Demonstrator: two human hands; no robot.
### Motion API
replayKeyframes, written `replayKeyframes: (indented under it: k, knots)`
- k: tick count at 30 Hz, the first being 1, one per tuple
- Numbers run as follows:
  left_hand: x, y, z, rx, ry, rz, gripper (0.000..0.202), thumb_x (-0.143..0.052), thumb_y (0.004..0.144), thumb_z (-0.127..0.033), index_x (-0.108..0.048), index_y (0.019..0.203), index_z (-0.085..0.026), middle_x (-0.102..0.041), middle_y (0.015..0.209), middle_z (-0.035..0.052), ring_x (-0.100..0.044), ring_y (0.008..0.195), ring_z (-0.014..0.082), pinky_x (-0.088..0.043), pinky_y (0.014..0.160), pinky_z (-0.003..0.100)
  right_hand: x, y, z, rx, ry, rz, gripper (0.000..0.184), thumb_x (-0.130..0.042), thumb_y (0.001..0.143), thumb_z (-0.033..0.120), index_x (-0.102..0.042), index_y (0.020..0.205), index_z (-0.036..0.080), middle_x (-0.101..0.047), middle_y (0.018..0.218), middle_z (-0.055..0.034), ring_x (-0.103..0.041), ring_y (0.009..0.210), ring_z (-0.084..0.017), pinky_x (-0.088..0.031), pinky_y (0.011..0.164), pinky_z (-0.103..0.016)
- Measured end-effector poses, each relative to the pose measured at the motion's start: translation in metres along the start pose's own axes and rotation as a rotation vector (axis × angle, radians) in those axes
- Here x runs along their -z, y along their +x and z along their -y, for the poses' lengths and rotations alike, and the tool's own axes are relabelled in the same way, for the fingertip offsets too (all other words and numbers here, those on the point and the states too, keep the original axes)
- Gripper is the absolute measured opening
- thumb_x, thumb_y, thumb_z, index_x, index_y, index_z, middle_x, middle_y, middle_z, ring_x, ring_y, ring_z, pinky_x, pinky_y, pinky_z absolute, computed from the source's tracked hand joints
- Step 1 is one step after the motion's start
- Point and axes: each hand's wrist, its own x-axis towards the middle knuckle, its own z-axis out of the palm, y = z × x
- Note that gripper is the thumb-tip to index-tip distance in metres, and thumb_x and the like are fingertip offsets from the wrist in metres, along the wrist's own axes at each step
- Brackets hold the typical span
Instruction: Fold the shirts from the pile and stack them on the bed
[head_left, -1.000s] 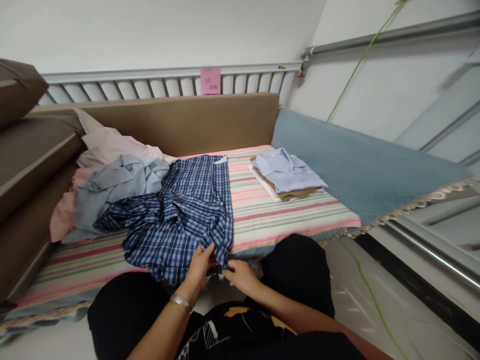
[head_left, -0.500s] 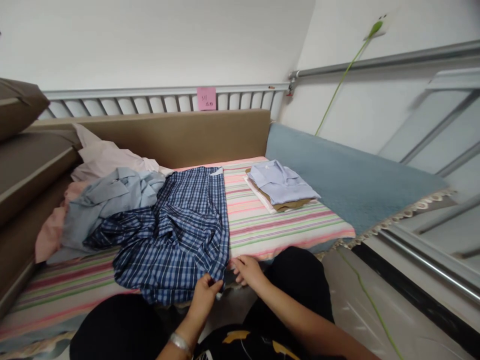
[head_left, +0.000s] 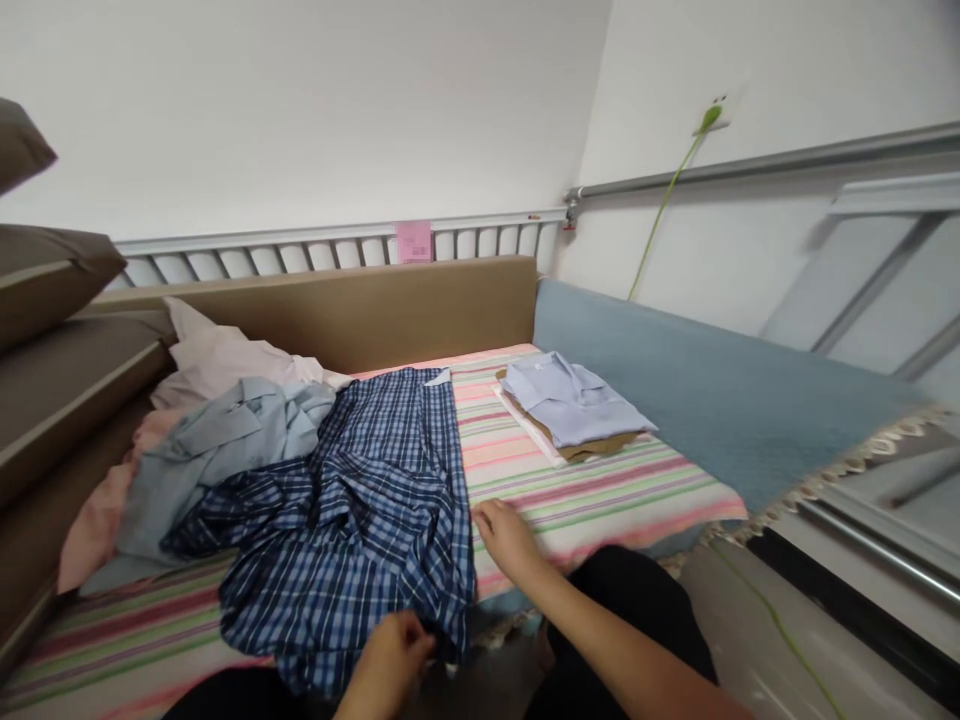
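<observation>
A blue plaid shirt (head_left: pixel 375 520) lies spread and wrinkled on a striped cloth (head_left: pixel 600 500). At its lower edge is my left hand (head_left: pixel 390 655), thumb and fingers pinched together on the fabric. My right hand (head_left: pixel 508 540) is just beside the shirt's right edge, over the striped cloth, with loosely bent fingers and nothing visible in them. Left of the plaid shirt is a heap with a grey-blue shirt (head_left: pixel 247 425), a pale pink garment (head_left: pixel 225 355) and a salmon garment (head_left: pixel 94 540). To the right sits a stack topped by a folded light blue shirt (head_left: pixel 574 400).
Brown cushions (head_left: pixel 67 370) are piled at the left. A brown backrest panel (head_left: pixel 390 310) runs along the back, below a rail with a pink note (head_left: pixel 414 242). A blue padded side (head_left: pixel 675 370) stands at the right, with a green cord (head_left: pixel 664 210) behind it.
My right hand has moved up from the cloth's front edge to beside the shirt's right side. My left hand stays at the shirt's lower edge. The camera view has tilted up.
</observation>
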Motion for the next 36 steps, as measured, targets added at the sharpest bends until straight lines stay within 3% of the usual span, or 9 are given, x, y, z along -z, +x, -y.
replayKeyframes:
  k: [3, 6, 10, 14, 21, 26, 30, 33, 36]
  knots:
    - [0.055, 0.009, -0.015, -0.085, -0.132, -0.326, 0.024, -0.054, 0.066, -0.042, -0.057, 0.070, -0.019, -0.061, 0.063, 0.0012, -0.055, 0.056, 0.0156, -0.041, 0.054, 0.027, -0.016, 0.014, -0.002, 0.158, -0.067, -0.022, 0.034, -0.043, 0.085, 0.019, -0.059, 0.116, 0.016, -0.058, 0.123, -0.0103, -0.050, 0.116, -0.021, -0.036, 0.098, -0.034]
    - [0.102, 0.015, -0.022, 0.049, -0.371, -0.557, 0.040, -0.057, 0.064, -0.049, -0.056, 0.089, -0.016, -0.063, 0.081, 0.0058, -0.059, 0.062, 0.0172, -0.044, 0.054, 0.028, -0.043, 0.016, -0.010, 0.256, -0.150, -0.014, 0.044, -0.043, 0.087, 0.027, -0.049, 0.129, 0.017, -0.049, 0.134, -0.0093, -0.039, 0.127, -0.023, -0.029, 0.105, -0.042]
    - [0.131, 0.029, -0.025, 0.287, -0.674, -0.474, 0.049, -0.052, 0.071, -0.057, -0.057, 0.090, -0.011, -0.065, 0.088, 0.0144, -0.062, 0.067, 0.0200, -0.049, 0.062, 0.034, -0.064, 0.010, -0.022, 0.322, -0.199, -0.059, 0.048, -0.037, 0.090, 0.033, -0.040, 0.136, 0.019, -0.046, 0.137, -0.0067, -0.037, 0.129, -0.021, -0.028, 0.107, -0.042]
    - [0.136, 0.060, -0.040, 0.297, -0.623, -0.464, 0.049, -0.046, 0.075, -0.058, -0.058, 0.078, -0.010, -0.063, 0.077, 0.0145, -0.061, 0.062, 0.0210, -0.048, 0.061, 0.037, -0.064, 0.010, -0.025, 0.348, -0.208, -0.095, 0.049, -0.036, 0.091, 0.036, -0.037, 0.138, 0.020, -0.047, 0.137, -0.0057, -0.037, 0.129, -0.021, -0.028, 0.107, -0.041]
    - [0.134, 0.067, -0.074, -0.120, -0.312, -0.683, 0.027, -0.057, 0.071, -0.046, -0.061, 0.069, -0.020, -0.059, 0.084, 0.0047, -0.055, 0.090, 0.0218, -0.043, 0.085, 0.034, -0.063, 0.011, -0.025, 0.352, -0.235, -0.090, 0.047, -0.036, 0.091, 0.036, -0.042, 0.135, 0.020, -0.047, 0.137, -0.0051, -0.038, 0.129, -0.021, -0.028, 0.107, -0.041]
    - [0.117, 0.041, -0.074, -0.515, 0.408, -0.354, 0.019, -0.065, 0.068, -0.030, -0.071, 0.085, -0.025, -0.060, 0.115, 0.0081, -0.042, 0.119, 0.0311, -0.024, 0.105, 0.050, -0.065, 0.011, -0.026, 0.351, -0.225, -0.098, 0.046, -0.037, 0.091, 0.036, -0.044, 0.134, 0.020, -0.047, 0.137, -0.0047, -0.037, 0.129, -0.021, -0.027, 0.107, -0.041]
    - [0.125, 0.038, -0.050, -0.415, 0.264, -0.345, 0.018, -0.058, 0.075, -0.036, -0.069, 0.077, -0.022, -0.064, 0.112, 0.0100, -0.052, 0.111, 0.0280, -0.034, 0.100, 0.044, -0.064, 0.011, -0.025, 0.349, -0.204, -0.102, 0.046, -0.038, 0.090, 0.036, -0.043, 0.134, 0.021, -0.048, 0.136, -0.0049, -0.037, 0.129, -0.021, -0.028, 0.107, -0.042]
    - [0.139, 0.044, -0.031, -0.213, 0.100, -0.572, 0.027, -0.054, 0.074, -0.039, -0.065, 0.084, -0.017, -0.067, 0.088, 0.0114, -0.061, 0.087, 0.0260, -0.044, 0.086, 0.041, -0.063, 0.011, -0.023, 0.343, -0.203, -0.092, 0.046, -0.038, 0.090, 0.035, -0.045, 0.133, 0.021, -0.048, 0.136, -0.0047, -0.038, 0.129, -0.021, -0.029, 0.107, -0.042]
    - [0.142, 0.052, -0.024, -0.070, 0.161, -0.751, 0.050, -0.064, 0.064, -0.041, -0.058, 0.104, -0.011, -0.064, 0.099, 0.0145, -0.060, 0.094, 0.0283, -0.044, 0.085, 0.039, -0.063, 0.011, -0.024, 0.341, -0.197, -0.090, 0.046, -0.037, 0.090, 0.035, -0.045, 0.133, 0.021, -0.047, 0.136, -0.0049, -0.038, 0.129, -0.021, -0.029, 0.107, -0.042]
